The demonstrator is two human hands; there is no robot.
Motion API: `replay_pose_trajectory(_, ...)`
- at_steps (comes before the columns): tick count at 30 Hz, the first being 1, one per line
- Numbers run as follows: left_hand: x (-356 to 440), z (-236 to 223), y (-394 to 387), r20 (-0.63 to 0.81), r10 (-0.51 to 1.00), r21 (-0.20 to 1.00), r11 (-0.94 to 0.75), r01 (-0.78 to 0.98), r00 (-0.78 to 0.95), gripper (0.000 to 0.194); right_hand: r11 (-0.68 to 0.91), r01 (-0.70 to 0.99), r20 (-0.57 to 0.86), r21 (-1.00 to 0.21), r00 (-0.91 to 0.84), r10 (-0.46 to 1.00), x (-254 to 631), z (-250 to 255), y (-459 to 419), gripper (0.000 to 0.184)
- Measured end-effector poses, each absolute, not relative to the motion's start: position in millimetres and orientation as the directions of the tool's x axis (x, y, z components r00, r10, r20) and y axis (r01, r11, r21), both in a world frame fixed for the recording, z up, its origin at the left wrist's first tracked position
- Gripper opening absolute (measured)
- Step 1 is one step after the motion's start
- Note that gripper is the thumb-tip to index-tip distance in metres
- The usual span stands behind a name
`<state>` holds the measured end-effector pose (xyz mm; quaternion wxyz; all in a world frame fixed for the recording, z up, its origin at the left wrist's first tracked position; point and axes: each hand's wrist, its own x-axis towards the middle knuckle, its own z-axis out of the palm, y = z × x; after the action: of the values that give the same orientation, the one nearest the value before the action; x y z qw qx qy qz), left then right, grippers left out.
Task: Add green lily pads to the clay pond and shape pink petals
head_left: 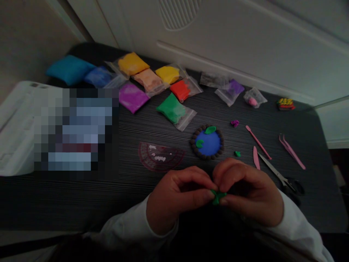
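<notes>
My left hand (177, 194) and my right hand (248, 191) meet at the near edge of the dark table (109, 196), fingertips pinched together on a small piece of green clay (217, 197). Just beyond them lies a blue clay disc (208, 143) ringed with dark balls, with two green leaf shapes on it. A tiny green bit (237, 154) and a small purple bit (235, 123) lie to its right.
Several bags of coloured clay lie across the back, among them a green bag (171, 109) and a red bag (181, 90). Pink modelling tools (257, 142), pink tweezers (291, 151) and scissors (280, 176) lie at right. A pink protractor (160, 156) lies at centre left.
</notes>
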<state>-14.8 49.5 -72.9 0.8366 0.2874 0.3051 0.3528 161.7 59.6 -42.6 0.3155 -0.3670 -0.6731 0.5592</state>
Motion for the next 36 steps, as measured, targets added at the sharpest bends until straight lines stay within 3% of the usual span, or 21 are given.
replay_pose_trajectory(5,-13.9,-69.9,49.4,-0.41,0.726,0.579,0.675,-0.457,0.552,0.014,0.132,0.173,0.027,-0.976,-0.508,0.861,161.3,-42.0,60.5,0.019)
replay_pose_trajectory(16,-14.1,-73.0,50.6,-0.479,0.709,0.626,0.689,-0.365,0.518,0.003,0.203,0.246,0.045,-0.948,-0.527,0.849,160.1,-43.4,62.4,0.021)
replay_pose_trajectory(24,-11.8,-73.8,50.7,-0.491,0.745,0.62,0.663,-0.419,0.452,0.008,0.187,0.258,0.032,-0.948,-0.506,0.862,161.2,-46.8,61.6,0.02)
replay_pose_trajectory(36,-12.2,-71.2,49.6,-0.376,0.873,0.837,0.464,-0.29,0.311,0.005,0.153,0.249,0.017,-0.956,-0.478,0.878,161.7,-49.2,60.5,0.02)
